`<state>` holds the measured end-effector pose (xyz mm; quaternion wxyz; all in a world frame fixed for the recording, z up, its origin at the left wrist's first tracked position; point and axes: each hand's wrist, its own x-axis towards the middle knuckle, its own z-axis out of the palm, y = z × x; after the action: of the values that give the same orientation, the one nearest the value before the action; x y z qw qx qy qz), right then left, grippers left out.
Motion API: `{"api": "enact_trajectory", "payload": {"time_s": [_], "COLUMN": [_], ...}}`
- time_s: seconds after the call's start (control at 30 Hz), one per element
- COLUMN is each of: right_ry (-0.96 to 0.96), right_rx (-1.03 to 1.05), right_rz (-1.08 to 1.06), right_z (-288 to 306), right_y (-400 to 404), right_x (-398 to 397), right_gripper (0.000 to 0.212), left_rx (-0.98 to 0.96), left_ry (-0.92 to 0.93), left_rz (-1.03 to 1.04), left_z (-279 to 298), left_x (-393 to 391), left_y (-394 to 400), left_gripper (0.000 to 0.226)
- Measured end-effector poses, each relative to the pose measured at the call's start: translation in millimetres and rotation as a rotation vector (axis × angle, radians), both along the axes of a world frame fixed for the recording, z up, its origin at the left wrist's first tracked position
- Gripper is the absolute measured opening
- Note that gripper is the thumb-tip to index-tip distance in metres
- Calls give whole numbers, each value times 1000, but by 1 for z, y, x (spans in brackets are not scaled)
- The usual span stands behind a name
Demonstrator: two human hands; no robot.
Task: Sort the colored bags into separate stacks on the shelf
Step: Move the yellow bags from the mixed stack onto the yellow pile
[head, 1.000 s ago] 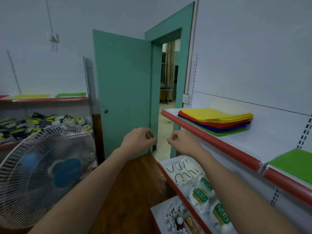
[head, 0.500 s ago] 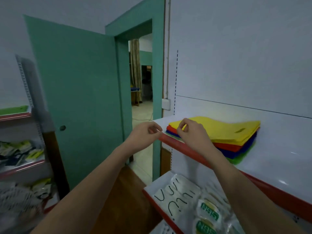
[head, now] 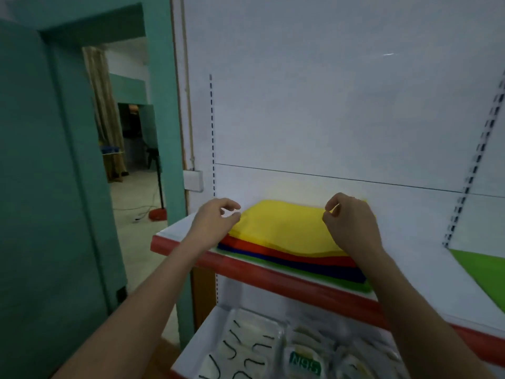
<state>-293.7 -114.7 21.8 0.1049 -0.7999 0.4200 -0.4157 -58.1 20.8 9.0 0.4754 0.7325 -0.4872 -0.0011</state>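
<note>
Mid-frame, on a white shelf (head: 177, 228) with a red front lip: one mixed stack of flat bags. Yellow bags (head: 281, 228) on top, then a red bag (head: 300, 257), a dark blue bag (head: 328, 270), and a green bag (head: 273, 265) at the bottom, edges fanned toward the shelf front.

Left of centre, left hand (head: 214, 224) over the stack's left end, palm down, thumb and forefinger curved toward each other with a small gap; fingertips just beside the yellow edge, possibly grazing it, hard to tell through the blur. No clear pinch.

Right of centre, right hand (head: 351, 224) over the stack's right end, fingers loosely curled, thumb and forefinger tips close together above the yellow top sheet; whether any fabric sits between them, cannot tell.

Far right edge of the frame, same shelf level: a separate green bag pile (head: 483, 274), well apart from the mixed stack.

Bottom centre, lower shelf: clear packets of masks (head: 303, 362), one with green lettering. Left side of the frame: teal door (head: 41, 187) standing open, doorway beside it, a red fan base (head: 157, 214) on the floor beyond.
</note>
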Motion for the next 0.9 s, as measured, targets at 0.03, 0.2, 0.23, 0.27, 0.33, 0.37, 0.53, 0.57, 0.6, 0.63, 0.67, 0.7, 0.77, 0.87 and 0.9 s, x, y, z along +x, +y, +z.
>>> {"api": "enact_trajectory", "payload": {"time_s": [0.03, 0.2, 0.23, 0.27, 0.33, 0.37, 0.53, 0.57, 0.6, 0.63, 0.67, 0.7, 0.77, 0.87, 0.9], "right_ry": [0, -5, -5, -7, -9, -12, -70, -96, -131, -179, -235, -287, -351, -413, -425], "right_rx": [6, 110, 125, 131, 133, 139, 235, 255, 276, 295, 311, 322, 326, 304, 298], "right_rz": [-54, -232, -269, -308, -378, -404, -440, -433, -422, -407, -392, -382, -368, -344, -336], "right_z": [-3, -16, -18, -20, -23, -24, -22, -21, -20, -19, -19, -20, -24, -30, -31], "right_y": [-3, 3, 5, 8, 11, 13, 18, 19, 20, 21, 21, 21, 22, 21, 20], "right_x": [-5, -16, -16, -16, -16, -17, -21, -23, -25, -27, -30, -33, -38, -40, -40], "right_gripper": [2, 12, 13, 14, 21, 26, 47, 49, 49, 49, 49, 49, 47, 45, 45], "left_rx": [-8, -9, -11, -9, 4, 7, -1, 6, 17, 35, 62, 98, 175, 264, 286], "left_ry": [21, 85, 92, 98, 105, 109, 114, 104, 99, 100, 100, 97, 75, 14, 5], "left_rz": [-32, -181, -196, -207, -228, -235, -210, -191, -171, -152, -136, -125, -103, -46, -30], "left_z": [-3, -24, -28, -30, -35, -37, -39, -39, -38, -38, -38, -39, -40, -37, -35], "left_x": [5, 24, 27, 30, 35, 37, 37, 36, 35, 35, 35, 35, 33, 25, 23], "left_y": [-7, -23, -25, -27, -31, -33, -40, -41, -42, -44, -46, -48, -50, -51, -51], "left_gripper": [13, 19, 20, 21, 21, 21, 21, 20, 20, 21, 23, 26, 35, 50, 56]}}
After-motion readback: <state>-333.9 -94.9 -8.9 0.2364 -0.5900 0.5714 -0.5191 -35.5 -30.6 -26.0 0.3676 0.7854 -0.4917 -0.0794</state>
